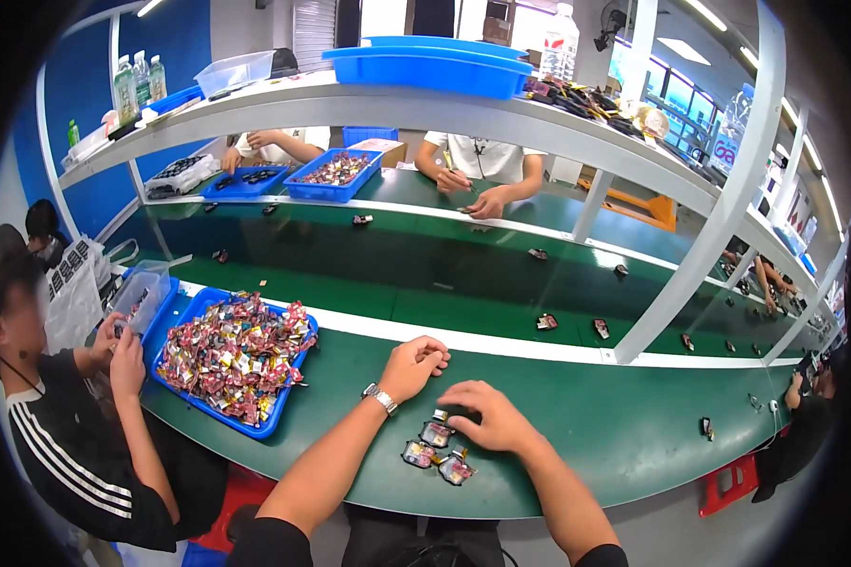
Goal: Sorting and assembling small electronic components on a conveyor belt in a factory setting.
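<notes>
My left hand (417, 368), with a metal-banded watch (381, 399) at its wrist, is closed over the green bench near the white rail. Its fingers are curled together, and whatever they hold, if anything, is hidden. My right hand (487, 418) hovers with fingers bent and apart beside a small electronic assembly (436, 434) in a dark frame. Below that piece lie two similar assemblies, one at left (419, 455) and one at right (458, 470), with red boards and silvery or yellow parts. The three sit close together on the bench.
A blue tray (307, 370) heaped with small red-and-silver parts stands to my left, by a seated co-worker (76, 425). Beyond the white rail, a green conveyor belt (425, 283) carries scattered assemblies. An overhead shelf (425, 109) with posts crosses ahead; other people work across and at right.
</notes>
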The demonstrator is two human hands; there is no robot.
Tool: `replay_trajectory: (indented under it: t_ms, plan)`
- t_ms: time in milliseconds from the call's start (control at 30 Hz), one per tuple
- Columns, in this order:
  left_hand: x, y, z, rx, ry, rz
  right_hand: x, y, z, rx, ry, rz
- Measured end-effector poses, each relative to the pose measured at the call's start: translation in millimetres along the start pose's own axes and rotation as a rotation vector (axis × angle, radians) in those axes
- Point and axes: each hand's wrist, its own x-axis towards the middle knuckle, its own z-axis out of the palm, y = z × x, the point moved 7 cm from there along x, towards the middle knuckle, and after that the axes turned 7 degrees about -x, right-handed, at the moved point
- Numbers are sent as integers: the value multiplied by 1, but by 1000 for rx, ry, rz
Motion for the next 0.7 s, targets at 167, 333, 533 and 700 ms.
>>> replay_trajectory:
  t_ms: [167, 333, 533, 700]
  plan:
    - [1, 3, 3, 20, -17, 30, 10, -28, 24, -183, -197, -180]
    - [0, 1, 2, 6, -16, -3, 19, -25, 30, -300, -355, -138]
    - [2, 1, 6, -14, -61, -13, 18, 71, -1, 637, 121, 353]
    - [-8, 9, 13, -163, -179, -114, 13, 92, -5, 730, 369, 522]
